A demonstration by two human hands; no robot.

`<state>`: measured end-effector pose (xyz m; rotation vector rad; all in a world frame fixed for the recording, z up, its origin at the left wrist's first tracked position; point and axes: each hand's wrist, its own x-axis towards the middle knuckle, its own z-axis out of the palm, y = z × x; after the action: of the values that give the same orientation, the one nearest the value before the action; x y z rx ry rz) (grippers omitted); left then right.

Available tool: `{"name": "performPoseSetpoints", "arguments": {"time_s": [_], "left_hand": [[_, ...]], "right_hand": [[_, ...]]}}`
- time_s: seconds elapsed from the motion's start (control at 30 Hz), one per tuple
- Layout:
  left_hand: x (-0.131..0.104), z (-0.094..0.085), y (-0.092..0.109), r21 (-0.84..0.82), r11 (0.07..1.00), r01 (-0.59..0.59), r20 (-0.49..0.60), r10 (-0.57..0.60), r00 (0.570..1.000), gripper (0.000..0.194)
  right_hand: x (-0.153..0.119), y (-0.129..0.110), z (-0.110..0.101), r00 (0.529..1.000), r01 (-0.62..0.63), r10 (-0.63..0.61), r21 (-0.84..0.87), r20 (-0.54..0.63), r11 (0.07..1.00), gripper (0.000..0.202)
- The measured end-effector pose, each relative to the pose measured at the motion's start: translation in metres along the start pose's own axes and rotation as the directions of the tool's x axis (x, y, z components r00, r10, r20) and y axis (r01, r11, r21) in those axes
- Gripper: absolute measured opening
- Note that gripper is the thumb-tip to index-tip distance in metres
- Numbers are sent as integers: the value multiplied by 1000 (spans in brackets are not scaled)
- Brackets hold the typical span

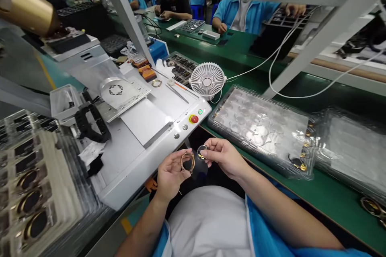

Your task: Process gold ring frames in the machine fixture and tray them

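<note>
My left hand (170, 173) is closed on a gold-coloured ring that looks like a watch case (193, 164), its opening turned toward me. Just to the right, my right hand (223, 156) pinches a small round black disc with a shiny rim and gold bits (201, 151). A narrow gap separates ring and disc. Both hands are above my lap, in front of the white machine's edge. Beyond them, that white machine (157, 144) carries a red stop button (194, 119) and a metal fixture plate (123, 98).
A small white fan (207, 81) stands behind the machine corner. Tweezers (177, 93) and another gold ring (156, 83) lie on the machine top. Clear plastic trays (259, 124) are stacked at right, more trays (33, 184) at left. People in blue sit across the green bench (238, 48).
</note>
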<state>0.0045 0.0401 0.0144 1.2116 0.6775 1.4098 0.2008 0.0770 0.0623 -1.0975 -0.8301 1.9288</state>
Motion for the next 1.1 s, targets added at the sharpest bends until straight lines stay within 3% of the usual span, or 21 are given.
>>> {"name": "performPoseSetpoints", "arguments": {"time_s": [0.23,0.53,0.73,0.97,1.1], "left_hand": [[-1,5,-11,-95,995,-41,-11,40,999,50],[-6,3,-23,0,990,-143,-102,143,984,55],[-5,3,-23,53,992,-119,-204,127,971,57],[-7,2,-26,67,983,-171,-156,179,971,55],[-8,0,-28,78,985,-151,-196,163,967,58]], "right_hand": [[-7,3,17,987,-156,156,-18,47,988,64],[-11,11,44,998,52,-55,-94,-21,994,40],[-11,10,48,994,86,-99,-225,-47,971,34],[-8,14,51,995,94,-100,-167,-25,981,33],[-4,16,49,996,87,-90,-130,-14,988,37]]}}
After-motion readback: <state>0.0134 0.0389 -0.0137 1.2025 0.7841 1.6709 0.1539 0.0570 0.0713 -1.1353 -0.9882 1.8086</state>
